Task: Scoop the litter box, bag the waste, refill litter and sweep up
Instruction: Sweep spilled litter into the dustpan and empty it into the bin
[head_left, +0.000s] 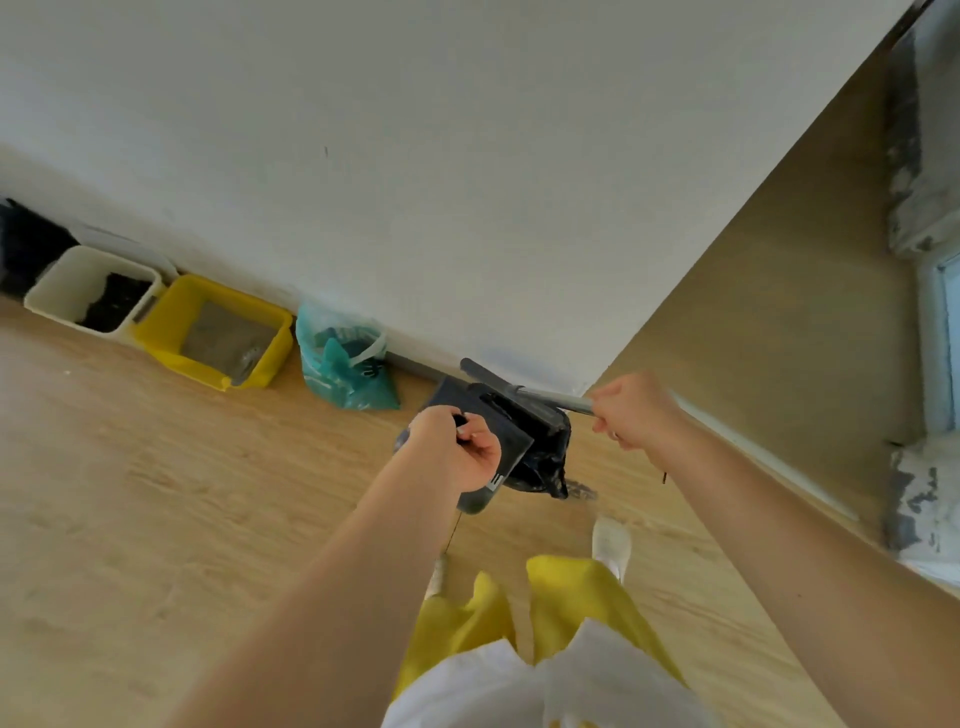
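Observation:
My left hand (457, 449) grips the top of a dark dustpan (506, 441) held above the wooden floor. My right hand (631, 410) grips the grey metal handle of a broom (540, 396), whose dark bristles (543, 467) sit against the pan. A small dark patch of litter (579, 489) lies on the floor by the bristles. Further left along the wall stands the yellow litter box (171, 332) with grey litter and a scoop in it. A teal plastic bag (345, 364) sits between the box and the dustpan.
A white bin (62, 283) with dark contents stands left of the yellow box, and a black bag (31, 247) lies beyond it. White wall and skirting run behind. A tan wall closes the corner on the right. My feet stand below the dustpan.

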